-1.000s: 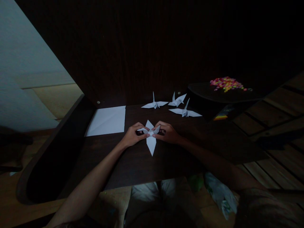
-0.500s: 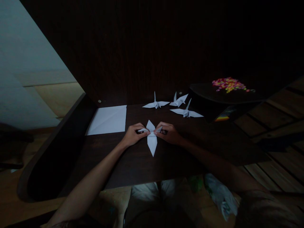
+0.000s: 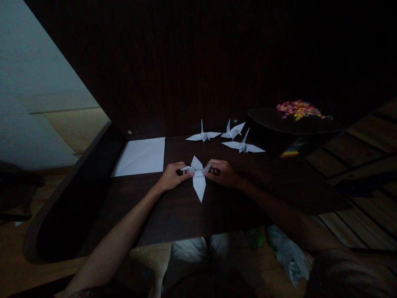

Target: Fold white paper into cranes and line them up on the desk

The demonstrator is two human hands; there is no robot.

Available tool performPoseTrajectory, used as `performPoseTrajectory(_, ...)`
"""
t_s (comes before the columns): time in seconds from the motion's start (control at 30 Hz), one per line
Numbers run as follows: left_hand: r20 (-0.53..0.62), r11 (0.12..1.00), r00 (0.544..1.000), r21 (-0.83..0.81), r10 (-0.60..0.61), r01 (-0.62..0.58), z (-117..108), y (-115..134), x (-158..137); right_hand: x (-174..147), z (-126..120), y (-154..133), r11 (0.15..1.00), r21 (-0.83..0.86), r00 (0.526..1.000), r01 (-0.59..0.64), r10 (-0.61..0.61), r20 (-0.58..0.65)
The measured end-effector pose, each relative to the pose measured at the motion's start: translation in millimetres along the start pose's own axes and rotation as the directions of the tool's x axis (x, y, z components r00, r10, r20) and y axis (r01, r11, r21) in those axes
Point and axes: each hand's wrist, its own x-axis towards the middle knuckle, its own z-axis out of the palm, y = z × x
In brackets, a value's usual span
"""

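Note:
Between my two hands is a white origami crane (image 3: 199, 188), its wings spread toward and away from me and its two narrow points jutting left and right. My left hand (image 3: 173, 176) pinches the crane on the left side, thumb at its middle. On the opposite side my right hand (image 3: 222, 173) pinches it with the thumb near the centre. Farther back on the dark desk stand three finished-looking paper cranes: one on the left (image 3: 204, 136), one behind on the right (image 3: 234, 132) and one nearer on the right (image 3: 243, 146).
A white paper sheet (image 3: 141, 156) with a diagonal crease lies at the back left of the desk (image 3: 186, 219). Small colourful pieces (image 3: 299, 109) are heaped on a raised dark shelf (image 3: 266, 117) at right. A side panel (image 3: 66, 207) bounds the left; a plastic bag (image 3: 288, 254) lies below.
My fingers have shifted slightly on the crane, and its middle shows a little more between my thumbs. The near wing tip has moved up and right a little.

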Motion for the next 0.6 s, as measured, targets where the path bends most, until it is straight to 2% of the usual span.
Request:
performPoseTrajectory(0.27,0.072,0.994,0.997,0.105,0.034,-0.042,0.0,-0.2,-0.9,-1.3,2.2,4.8,0.998,-0.008,0.998,0.06,-0.06,0.031)
performPoseTrajectory(0.6,0.073,0.985,0.995,0.152,0.074,-0.084,1.8,0.4,-2.0,-3.1,2.9,10.3,0.995,-0.068,0.995,0.074,-0.069,0.067)
